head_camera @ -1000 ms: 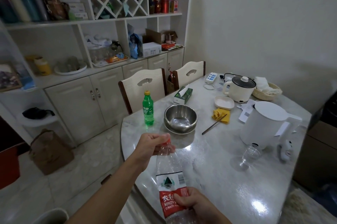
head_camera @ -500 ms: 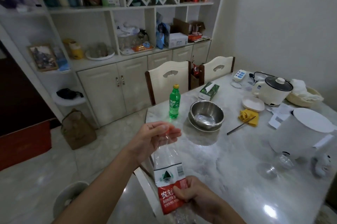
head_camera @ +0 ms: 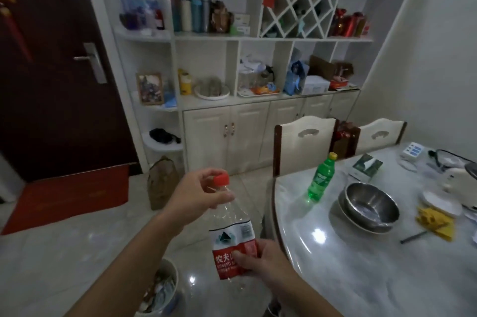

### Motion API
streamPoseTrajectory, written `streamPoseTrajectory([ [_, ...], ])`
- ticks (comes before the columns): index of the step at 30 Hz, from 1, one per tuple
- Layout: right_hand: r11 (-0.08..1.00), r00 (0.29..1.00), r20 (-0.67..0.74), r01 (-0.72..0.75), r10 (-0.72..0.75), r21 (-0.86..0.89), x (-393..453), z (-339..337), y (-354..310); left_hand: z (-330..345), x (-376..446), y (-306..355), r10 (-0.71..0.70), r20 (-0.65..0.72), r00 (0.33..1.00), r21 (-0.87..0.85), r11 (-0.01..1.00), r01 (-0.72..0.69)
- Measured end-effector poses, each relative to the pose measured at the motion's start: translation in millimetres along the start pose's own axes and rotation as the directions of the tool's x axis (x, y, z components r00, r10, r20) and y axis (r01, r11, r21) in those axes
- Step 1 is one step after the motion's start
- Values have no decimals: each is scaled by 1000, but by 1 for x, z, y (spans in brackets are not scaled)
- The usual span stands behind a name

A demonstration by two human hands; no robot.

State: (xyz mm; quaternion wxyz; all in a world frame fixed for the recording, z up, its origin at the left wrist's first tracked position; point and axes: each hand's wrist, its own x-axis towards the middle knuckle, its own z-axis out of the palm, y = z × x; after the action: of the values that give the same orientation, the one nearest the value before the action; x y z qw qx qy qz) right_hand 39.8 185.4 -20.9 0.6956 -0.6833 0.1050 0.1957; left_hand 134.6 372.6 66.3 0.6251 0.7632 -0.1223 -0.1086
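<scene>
A clear plastic water bottle with a red screw cap and a red-and-white label [head_camera: 232, 233] is held in the air between both hands, over the tiled floor and just left of the rim of the pale marble-patterned counter [head_camera: 335, 280]. The left hand [head_camera: 198, 195] is at the top. Its fingers and thumb curl round the neck, with the red cap [head_camera: 221, 179] showing just above the thumb. The right hand [head_camera: 260, 260] grips the lower body from the right side, its thumb pressed across the red part of the label.

The label's upper band is white, with a dark green mountain emblem and a barcode beside it. The lower band is red and carries white Chinese characters, 农夫山, with "NONGFU S" in Latin letters beneath (the rest is under the thumb). The smaller print is too blurred to read.

The bottle's long axis runs nearly upright, with the cap end up and leaning a little to the left and away from the person. The base is low, close to the right wrist.

A white waste bin [head_camera: 173, 269] stands on the floor below the left forearm. On the counter, well apart from the hands, stand a green plastic soda bottle with a yellow cap [head_camera: 320, 180] and a round stainless steel bowl [head_camera: 369, 203].
</scene>
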Motion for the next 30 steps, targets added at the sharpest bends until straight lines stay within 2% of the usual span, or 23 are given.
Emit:
streamPoseTrajectory([
  [3, 1000, 1000, -3, -5, 5, -28, 21, 35, -11, -42, -14, -9, 12, -29, 1000, 9, 1000, -11],
  [6, 994, 998, -25, 46, -49, -104, 43, 62, -22, -80, -25, -24, 6, -148, 989, 0, 1000, -6],
  [11, 959, 988, -18, 143, -152, -244, 95, 99, -34, -132, -32, -57, -36, -340, 940, -6, 999, 37],
  [16, 921, 986, 41, 168, -164, -351, 159, 122, -45, -171, -9, -90, -94, -449, 889, 69, 988, 139],
  [23, 865, 959, 91, 280, -267, -416, 278, 121, -74, -214, 85, -117, -155, -532, 832, 118, 960, 255],
  [30, 827, 959, 151, 282, -239, -485, 421, 97, -129, -249, 225, -125, -187, -562, 806, 196, 916, 349],
])
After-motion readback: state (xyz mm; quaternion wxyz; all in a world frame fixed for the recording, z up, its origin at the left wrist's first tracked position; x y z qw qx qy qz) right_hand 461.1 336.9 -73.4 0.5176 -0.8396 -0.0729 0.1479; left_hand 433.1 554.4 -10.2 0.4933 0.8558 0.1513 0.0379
